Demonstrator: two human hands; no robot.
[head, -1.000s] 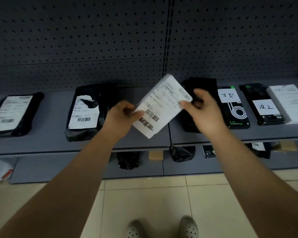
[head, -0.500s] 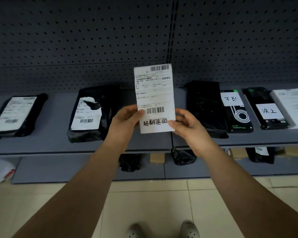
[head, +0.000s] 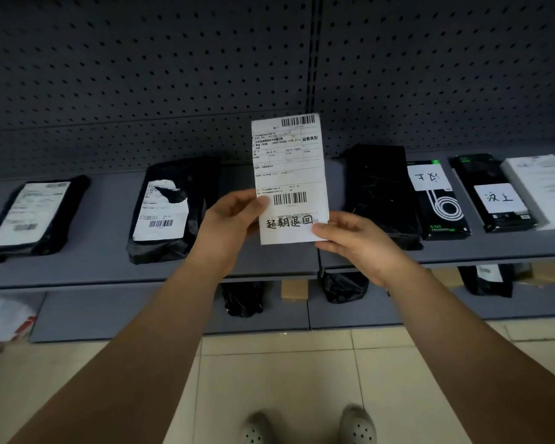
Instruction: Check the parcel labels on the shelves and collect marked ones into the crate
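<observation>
Above shelf (head: pixel 77 270): both hands (head: pixel 228 225) w/ parcel (head: pixel 290 174)

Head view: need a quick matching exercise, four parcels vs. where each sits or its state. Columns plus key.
Things:
1. white labelled parcel
2. black bag with torn label
3. black cable box
4. plain black bag

Places/states:
A. on the shelf, left of the hands
B. held upright in the left hand and right hand
C. on the shelf, no label showing
D. white note on top, handwriting upside down

Pairs: 1-B, 2-A, 3-D, 4-C
</observation>
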